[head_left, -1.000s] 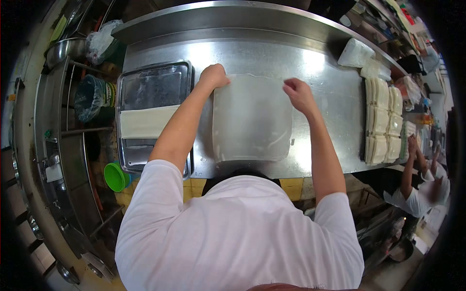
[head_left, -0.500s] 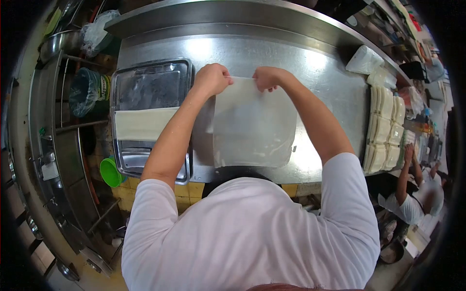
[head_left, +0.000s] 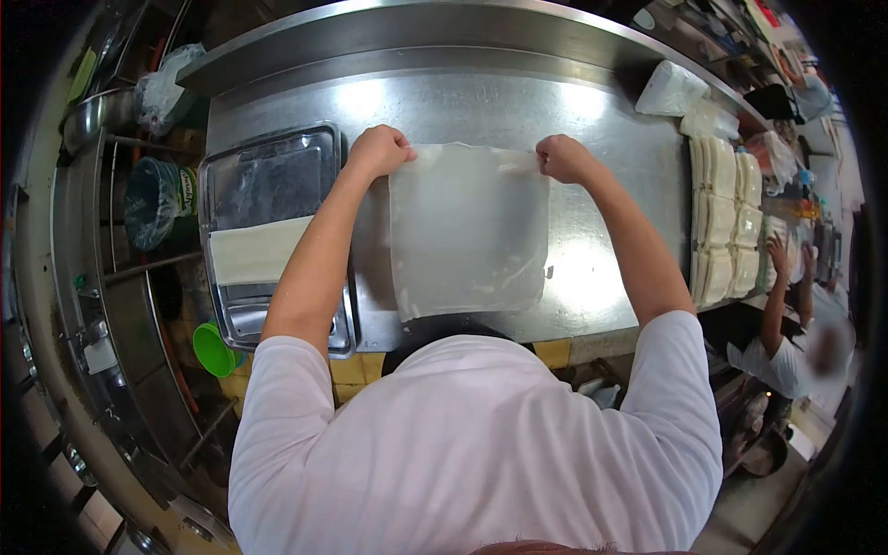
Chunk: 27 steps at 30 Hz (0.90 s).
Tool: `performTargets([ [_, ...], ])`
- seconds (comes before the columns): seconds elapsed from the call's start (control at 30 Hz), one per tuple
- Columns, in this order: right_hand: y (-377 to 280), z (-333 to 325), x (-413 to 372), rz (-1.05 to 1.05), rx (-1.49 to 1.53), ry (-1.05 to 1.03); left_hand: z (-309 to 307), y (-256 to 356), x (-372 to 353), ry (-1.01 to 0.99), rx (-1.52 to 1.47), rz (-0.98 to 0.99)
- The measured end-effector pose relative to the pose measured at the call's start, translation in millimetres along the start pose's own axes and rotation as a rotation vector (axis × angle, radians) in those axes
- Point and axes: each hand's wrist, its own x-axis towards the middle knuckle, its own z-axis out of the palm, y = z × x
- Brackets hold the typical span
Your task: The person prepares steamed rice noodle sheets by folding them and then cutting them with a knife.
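Observation:
A translucent plastic sheet (head_left: 467, 231) is spread out in front of me over the steel table; whether it is one layer or a bag cannot be told. My left hand (head_left: 379, 152) pinches its far left corner. At the far right corner, my right hand (head_left: 564, 159) is closed on the edge. Between the two hands the far edge runs nearly straight, a little wavy in the middle. To the left of the sheet, partly behind my left forearm, stands a clear rectangular tray (head_left: 268, 139). A pale, flat folded strip (head_left: 254, 252) lies across it.
Several stacks of pale, flat packets (head_left: 717, 222) line the table's right end, with plastic-wrapped white bundles (head_left: 672, 97) behind them. A raised steel ledge (head_left: 416, 42) borders the far side. A green bucket (head_left: 215, 350) is at lower left. Another person (head_left: 786, 347) works at far right.
My hands have moved apart, the right one sliding outward to the sheet's far right corner. The sheet's far edge is now stretched wider. My view has shifted slightly.

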Motion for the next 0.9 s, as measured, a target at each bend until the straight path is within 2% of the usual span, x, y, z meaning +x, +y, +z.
performTargets([
  [0.1,-5.5,-6.0,-16.3,0.119,0.112,-0.025,0.0,-1.6,-6.8,0.025,-0.033,0.03],
  [0.33,-22.9,-15.9,-63.8,0.157,0.235,0.226,-14.0,16.4,-65.8,0.099,-0.107,0.043],
  [0.47,-45.9,-13.2,-107.8,0.216,0.312,0.349,-4.5,10.4,-111.7,0.214,-0.109,0.142],
  [0.5,-49.6,-5.6,-119.5,0.217,0.312,0.355,1.8,6.4,-124.0,0.268,-0.089,0.187],
  [0.63,-58.8,56.3,-165.4,0.244,0.344,0.351,40.6,-15.2,-174.2,0.264,0.055,0.269],
  [0.7,-69.3,80.9,-184.7,0.259,0.317,0.298,55.5,-22.1,-195.1,0.129,0.046,0.24],
  [0.73,-73.6,86.3,-186.4,0.329,0.322,0.205,58.3,-24.2,-201.8,0.127,0.049,0.241],
  [0.77,-78.4,91.7,-183.7,0.33,0.326,0.207,60.2,-26.2,-206.8,0.107,0.015,0.189],
  [0.87,-108.7,99.4,-167.9,0.271,0.416,0.324,57.0,-22.0,-210.4,0.111,-0.04,0.122],
  [0.9,-121.1,101.2,-157.2,0.182,0.427,0.369,54.9,-20.5,-209.3,0.137,-0.062,0.105],
])
